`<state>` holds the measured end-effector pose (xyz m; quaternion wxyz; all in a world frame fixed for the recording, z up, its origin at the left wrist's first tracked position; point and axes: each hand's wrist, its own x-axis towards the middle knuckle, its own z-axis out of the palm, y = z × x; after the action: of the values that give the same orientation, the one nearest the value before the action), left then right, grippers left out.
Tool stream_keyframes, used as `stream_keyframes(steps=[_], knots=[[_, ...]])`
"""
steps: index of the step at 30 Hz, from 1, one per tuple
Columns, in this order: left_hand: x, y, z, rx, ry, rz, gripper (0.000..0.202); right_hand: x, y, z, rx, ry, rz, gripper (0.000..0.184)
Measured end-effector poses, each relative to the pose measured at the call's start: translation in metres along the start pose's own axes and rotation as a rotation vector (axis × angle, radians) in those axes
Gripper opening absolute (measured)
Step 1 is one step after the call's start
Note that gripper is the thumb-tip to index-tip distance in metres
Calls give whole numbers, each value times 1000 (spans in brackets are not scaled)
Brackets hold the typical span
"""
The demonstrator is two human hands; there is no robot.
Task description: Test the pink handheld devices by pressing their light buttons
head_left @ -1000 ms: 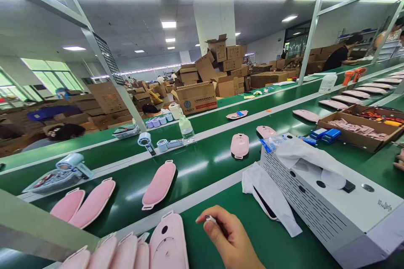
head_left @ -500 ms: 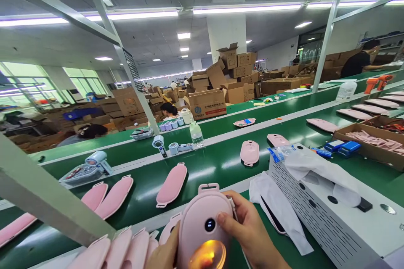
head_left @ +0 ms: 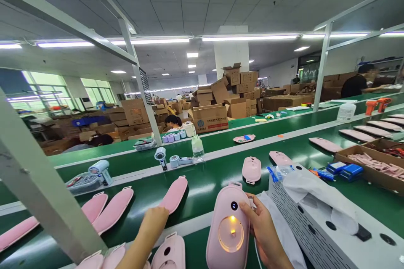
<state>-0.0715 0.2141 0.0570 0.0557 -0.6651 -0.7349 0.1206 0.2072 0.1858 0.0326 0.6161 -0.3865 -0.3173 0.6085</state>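
Observation:
My right hand (head_left: 261,222) grips a pink oval device (head_left: 229,235) by its right edge, thumb on the front near a small dark display. A round window below the display glows orange. My left hand (head_left: 156,220) is at the near end of a long pink oval shell (head_left: 175,193) on the green belt, fingers curled over that end; the fingertips are partly hidden. Below my left forearm stands another pink shell (head_left: 168,252) with a round hole in it. More pink shells (head_left: 115,256) lean in a row at the lower left, partly behind the forearm.
A grey slotted metal box (head_left: 328,218) with white cloth on top stands at the right. Blue packs (head_left: 350,171) and a carton of pink parts (head_left: 375,159) lie beyond it. A slanted metal post (head_left: 47,185) crosses the left. Handheld fans (head_left: 160,157) and a bottle (head_left: 198,149) line the far ledge.
My left hand has let go of the pink device and moved left and forward to the shell on the belt. The device, in my right hand, has shifted right, and the view has tilted up.

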Motion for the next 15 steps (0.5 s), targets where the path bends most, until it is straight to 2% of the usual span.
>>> stream_keyframes(steps=[2,5,7,9,12,15], knots=[[-1,-4,-13,14,35,-5,19,12,-1,-2,-11,9,-26,48],[-8,-14,-51,-76,140,-42,26,38,-6,1,-38,11,-39,45],[-18,-22,-77,-240,217,-78,31,60,-11,6,-76,14,-27,35],[-34,-28,-95,-493,292,-87,34,83,-14,13,-125,18,-5,22],[-74,-25,-100,-866,388,-22,44,118,-14,25,-200,21,47,16],[-127,-6,-90,-1047,455,44,48,148,-8,35,-259,21,102,21]])
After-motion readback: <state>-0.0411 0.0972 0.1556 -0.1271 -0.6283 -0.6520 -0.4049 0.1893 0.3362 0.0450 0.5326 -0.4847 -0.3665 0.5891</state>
